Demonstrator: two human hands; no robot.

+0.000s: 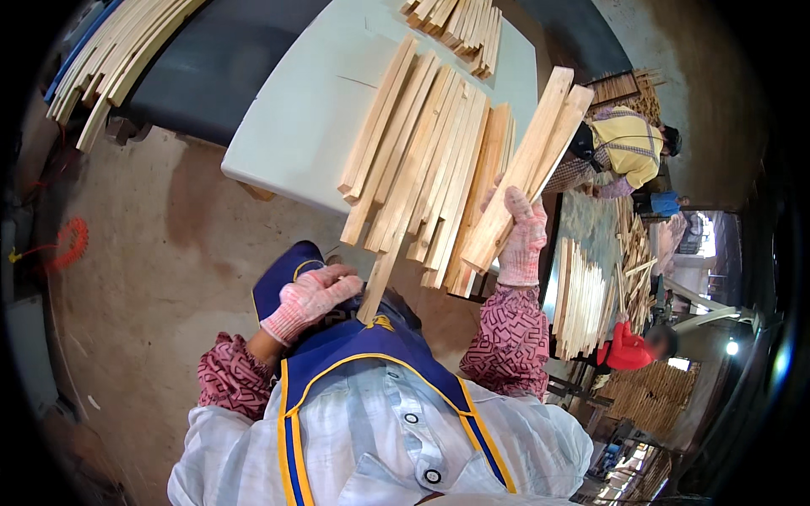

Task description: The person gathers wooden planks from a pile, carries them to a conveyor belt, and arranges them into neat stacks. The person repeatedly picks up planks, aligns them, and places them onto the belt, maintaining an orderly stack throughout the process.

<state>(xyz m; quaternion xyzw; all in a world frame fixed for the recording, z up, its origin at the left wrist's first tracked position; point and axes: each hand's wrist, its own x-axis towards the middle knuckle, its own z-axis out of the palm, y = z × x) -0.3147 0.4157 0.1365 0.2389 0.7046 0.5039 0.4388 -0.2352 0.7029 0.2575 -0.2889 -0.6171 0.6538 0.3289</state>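
My right hand, in a pinkish white knit glove, is closed around two wooden strips held side by side and tilted above the table's right edge. Low in front of my blue apron is my left hand, gloved the same way. Its fingers stretch toward the right with nothing seen in them. Close to those fingertips, the near end of one long strip juts out past the others. A row of pale wooden strips lies between my hands, their near ends uneven and overhanging the white table.
Another bundle of strips lies at the table's far end. Long strips rest at the upper left by a dark surface. An orange coiled hose hangs at the left. People in yellow and red are among more wood stacks at right.
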